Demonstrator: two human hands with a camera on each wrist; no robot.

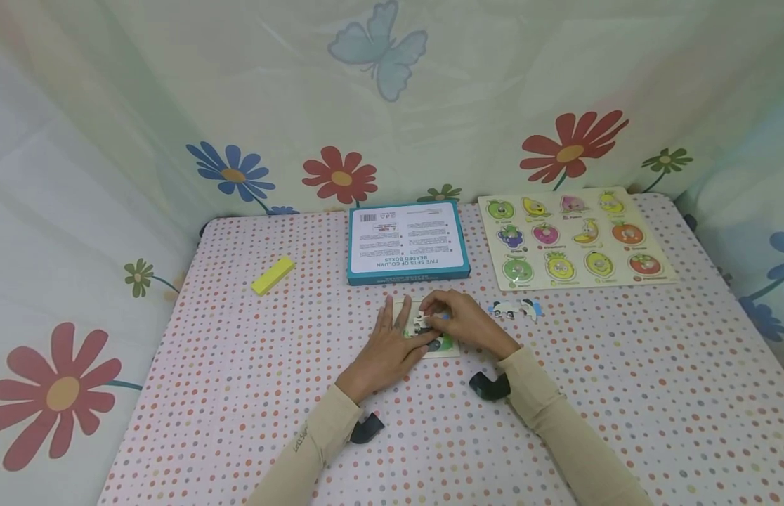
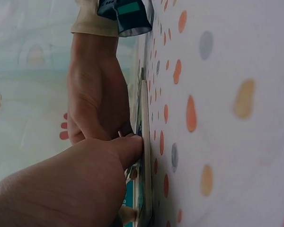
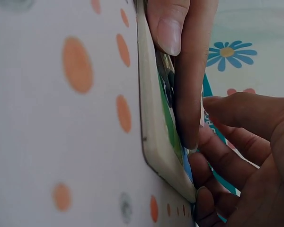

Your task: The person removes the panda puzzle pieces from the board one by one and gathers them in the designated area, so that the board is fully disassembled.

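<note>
A small wooden jigsaw board (image 1: 454, 353) with a green and panda picture lies on the dotted table, partly hidden under both hands. My left hand (image 1: 387, 351) rests on it with fingers spread and straight, pressing along its left and front parts. Over the board, my right hand (image 1: 460, 320) pinches a white-and-black puzzle piece (image 1: 421, 322) between thumb and fingers. In the right wrist view, the board's pale edge (image 3: 154, 127) lies flat below the left fingers, with the right fingertips close to its far corner. To the right lie loose panda puzzle pieces (image 1: 506, 308).
Behind the hands lies a blue-and-white box (image 1: 407, 242). A fruit peg puzzle board (image 1: 575, 239) is at the back right, and a yellow block (image 1: 273, 275) at the left. Dark wrist devices (image 1: 490, 386) hang by both sleeves. A flowered curtain (image 1: 272, 91) surrounds the table.
</note>
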